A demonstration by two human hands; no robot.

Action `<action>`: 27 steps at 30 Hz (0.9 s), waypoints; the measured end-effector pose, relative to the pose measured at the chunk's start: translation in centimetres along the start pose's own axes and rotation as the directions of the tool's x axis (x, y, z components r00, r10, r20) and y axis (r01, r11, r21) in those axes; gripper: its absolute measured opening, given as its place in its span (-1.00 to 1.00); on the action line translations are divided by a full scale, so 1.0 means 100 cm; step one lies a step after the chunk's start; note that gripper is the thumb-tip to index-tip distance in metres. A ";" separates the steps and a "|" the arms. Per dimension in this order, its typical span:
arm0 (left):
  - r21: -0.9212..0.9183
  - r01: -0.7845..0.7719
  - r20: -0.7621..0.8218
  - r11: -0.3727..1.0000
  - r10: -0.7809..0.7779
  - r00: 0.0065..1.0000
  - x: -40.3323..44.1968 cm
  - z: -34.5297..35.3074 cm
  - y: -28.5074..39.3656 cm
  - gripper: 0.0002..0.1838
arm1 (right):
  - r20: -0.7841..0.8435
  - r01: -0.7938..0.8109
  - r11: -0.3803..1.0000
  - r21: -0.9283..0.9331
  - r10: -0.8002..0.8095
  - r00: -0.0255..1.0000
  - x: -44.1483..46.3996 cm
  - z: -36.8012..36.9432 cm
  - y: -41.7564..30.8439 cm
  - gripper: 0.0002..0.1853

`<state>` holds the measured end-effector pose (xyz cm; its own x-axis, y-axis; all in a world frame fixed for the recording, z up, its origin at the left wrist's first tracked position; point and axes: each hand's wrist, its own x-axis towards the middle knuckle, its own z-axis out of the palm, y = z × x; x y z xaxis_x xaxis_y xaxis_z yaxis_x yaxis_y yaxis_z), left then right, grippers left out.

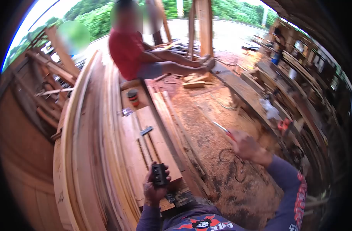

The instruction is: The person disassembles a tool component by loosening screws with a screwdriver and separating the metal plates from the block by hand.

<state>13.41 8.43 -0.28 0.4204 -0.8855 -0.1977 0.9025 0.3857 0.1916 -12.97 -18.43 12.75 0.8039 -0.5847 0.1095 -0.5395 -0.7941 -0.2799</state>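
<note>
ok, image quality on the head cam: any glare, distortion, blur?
Head view: strong fisheye, black surround, long pale wooden planks bowing at left; head view: bright pale ground outside nearly blown out, right side dark; head view: blur patch over the head of the seated person in red, thin silver-and-red tool looks soft, black rectangular block somewhat clearer.

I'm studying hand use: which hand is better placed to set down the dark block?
Probably the left hand: it holds the dark block near the planks, while the right hand grips a slim tool farther off.
</note>
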 end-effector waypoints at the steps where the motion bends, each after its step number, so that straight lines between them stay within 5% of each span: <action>1: 0.004 -0.009 -0.014 1.000 0.009 1.000 -0.003 -0.002 -0.002 -0.63 | 0.006 0.014 1.000 0.003 -0.014 1.000 0.015 -0.005 -0.006 -0.56; 3: -0.166 0.157 0.100 0.974 -0.142 0.985 0.006 -0.020 0.001 -0.63 | -0.270 0.446 0.892 -0.076 -0.449 0.852 0.055 0.002 -0.003 -0.63; 4: -0.104 0.098 0.106 0.990 -0.087 0.991 0.012 -0.014 -0.008 -0.62 | -0.459 0.576 0.797 -0.183 -0.587 0.667 0.081 -0.014 -0.017 -0.63; 5: -0.039 0.021 0.072 0.999 -0.019 0.997 0.004 -0.010 -0.012 -0.62 | -0.301 0.391 0.803 -0.450 -0.549 0.780 0.108 -0.020 -0.006 -0.63; 8: -0.049 -0.021 0.009 0.999 0.021 1.000 -0.016 -0.004 -0.006 -0.59 | -0.026 0.060 0.845 -0.531 -0.087 0.996 0.176 -0.092 0.023 -0.65; 9: -0.068 -0.034 0.027 0.997 0.036 0.999 -0.021 -0.002 -0.006 -0.58 | 0.012 -0.101 0.937 -0.335 0.112 0.994 0.164 -0.134 0.011 -0.67; 10: -0.076 -0.063 0.017 0.995 0.064 0.998 -0.026 -0.010 0.001 -0.57 | -0.134 -0.122 0.768 -0.628 0.048 0.990 0.181 -0.144 0.048 -0.68; 11: -0.086 -0.082 0.016 0.993 0.083 0.996 -0.029 -0.016 0.007 -0.56 | -0.203 -0.163 0.716 -0.679 0.030 0.979 0.188 -0.161 0.079 -0.69; 17: -0.071 -0.084 0.118 0.994 0.092 0.989 -0.023 -0.062 0.038 -0.56 | -0.442 -0.557 0.579 -0.595 0.344 0.829 0.134 -0.268 0.162 -0.70; 19: -0.020 -0.098 0.125 0.995 0.100 0.987 -0.018 -0.062 0.039 -0.56 | -0.533 -0.567 0.478 -0.671 0.221 0.817 0.106 -0.309 0.168 -0.70; 21: 0.014 -0.134 0.094 0.991 0.132 0.987 -0.012 -0.050 0.034 -0.56 | -0.648 -0.698 0.399 -0.594 0.277 0.710 0.097 -0.358 0.169 -0.69; 24: -0.132 0.001 0.024 0.991 0.002 1.000 -0.004 -0.030 0.021 -0.58 | -0.786 -0.679 0.468 -0.565 -0.055 0.616 0.085 -0.446 0.185 -0.62; 27: -0.082 0.023 0.045 0.996 -0.020 0.999 0.006 -0.024 0.013 -0.62 | -0.778 -0.474 0.618 -0.627 -0.524 0.347 0.093 -0.538 0.219 -0.54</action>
<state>15.06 9.08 -2.49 0.3978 -0.9038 -0.1580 0.9167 0.3847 0.1077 -30.76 -50.17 58.95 0.3661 0.0839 0.9268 -0.8716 -0.3180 0.3731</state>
